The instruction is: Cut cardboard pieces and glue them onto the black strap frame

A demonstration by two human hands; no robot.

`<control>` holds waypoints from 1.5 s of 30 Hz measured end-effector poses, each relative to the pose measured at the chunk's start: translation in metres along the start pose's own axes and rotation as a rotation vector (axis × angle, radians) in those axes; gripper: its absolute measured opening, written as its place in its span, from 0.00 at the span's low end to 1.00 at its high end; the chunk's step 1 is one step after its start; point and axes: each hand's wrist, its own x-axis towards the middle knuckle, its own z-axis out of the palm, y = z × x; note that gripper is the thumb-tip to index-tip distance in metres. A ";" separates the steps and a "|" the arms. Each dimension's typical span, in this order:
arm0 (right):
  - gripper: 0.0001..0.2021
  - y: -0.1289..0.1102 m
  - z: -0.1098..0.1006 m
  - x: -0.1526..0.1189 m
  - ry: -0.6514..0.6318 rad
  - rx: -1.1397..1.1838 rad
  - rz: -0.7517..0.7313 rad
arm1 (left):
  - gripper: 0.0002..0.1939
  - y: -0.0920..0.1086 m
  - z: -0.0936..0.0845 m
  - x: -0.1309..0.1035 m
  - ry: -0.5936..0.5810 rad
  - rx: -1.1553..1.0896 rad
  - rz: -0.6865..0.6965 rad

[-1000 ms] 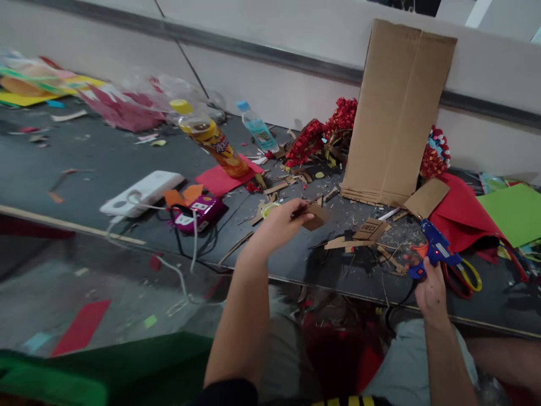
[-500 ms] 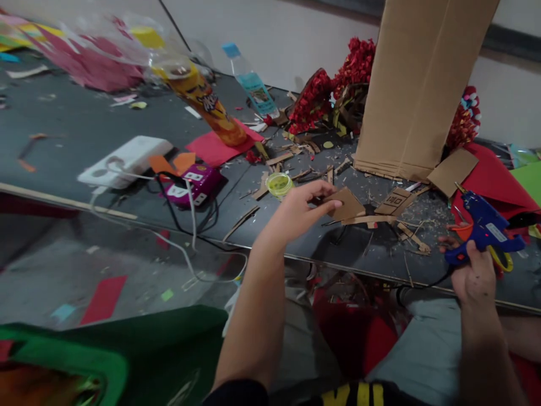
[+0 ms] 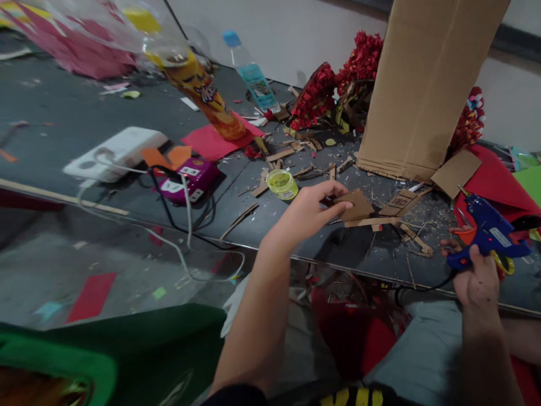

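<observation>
My left hand (image 3: pixel 315 208) pinches a small brown cardboard piece (image 3: pixel 355 204) between thumb and fingers, tilted just above the table. Under and beside it lie a thin cardboard strip (image 3: pixel 374 222) and a cardboard scrap with printed marks (image 3: pixel 399 203). At the right, my right hand (image 3: pixel 475 276) grips the handle of a blue glue gun (image 3: pixel 490 231), its nozzle pointing up and away to the left. Scissors with an orange and yellow handle (image 3: pixel 504 263) lie partly hidden behind the gun. An open jar with yellow-green content (image 3: pixel 282 185) stands left of the cardboard.
A tall cardboard box (image 3: pixel 426 90) stands behind the scraps. Further left are a drink bottle (image 3: pixel 207 98), a blue-capped bottle (image 3: pixel 256 82), a purple socket block (image 3: pixel 190 179) and a white power strip (image 3: pixel 116 153) with trailing cables. A green bin (image 3: pixel 169 349) is below the table edge.
The view has shifted slightly. My left hand still pinches the cardboard piece, which has moved slightly right in the picture. My right hand keeps hold of the glue gun.
</observation>
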 end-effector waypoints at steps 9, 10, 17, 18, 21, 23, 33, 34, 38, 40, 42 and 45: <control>0.18 0.001 -0.001 -0.001 -0.004 -0.012 -0.013 | 0.09 0.003 -0.003 -0.001 -0.009 0.002 -0.015; 0.18 0.001 -0.001 -0.001 -0.003 -0.018 -0.015 | 0.09 0.004 -0.004 -0.001 -0.010 -0.006 -0.016; 0.18 0.001 0.004 -0.003 -0.003 -0.021 -0.004 | 0.18 -0.005 -0.005 -0.001 0.102 -0.416 -0.006; 0.18 0.001 0.004 -0.003 -0.004 -0.020 0.002 | 0.20 -0.007 -0.006 -0.001 0.143 -0.497 0.004; 0.18 0.002 0.005 -0.003 -0.005 -0.010 0.022 | 0.23 -0.010 -0.008 -0.003 0.210 -0.652 0.008; 0.18 0.003 0.006 -0.004 -0.004 -0.001 0.029 | 0.23 -0.009 -0.008 -0.004 0.196 -0.711 0.002; 0.18 0.005 0.004 -0.003 -0.039 -0.004 0.028 | 0.22 -0.008 -0.003 0.000 0.255 -0.949 -0.087; 0.18 0.005 0.004 -0.003 -0.034 -0.003 0.028 | 0.21 -0.007 -0.003 0.001 0.298 -0.970 -0.111; 0.20 0.005 0.007 -0.002 0.003 -0.010 0.028 | 0.16 -0.004 -0.003 0.008 0.498 -1.062 -0.277; 0.21 0.007 0.008 -0.002 0.016 -0.024 0.034 | 0.12 -0.005 -0.005 0.011 0.554 -1.089 -0.378; 0.21 0.007 0.007 -0.002 0.027 -0.040 0.029 | 0.08 -0.006 -0.007 0.012 0.585 -1.095 -0.437; 0.20 0.008 0.005 -0.001 0.019 -0.055 0.023 | 0.07 -0.011 -0.008 0.012 0.570 -1.084 -0.423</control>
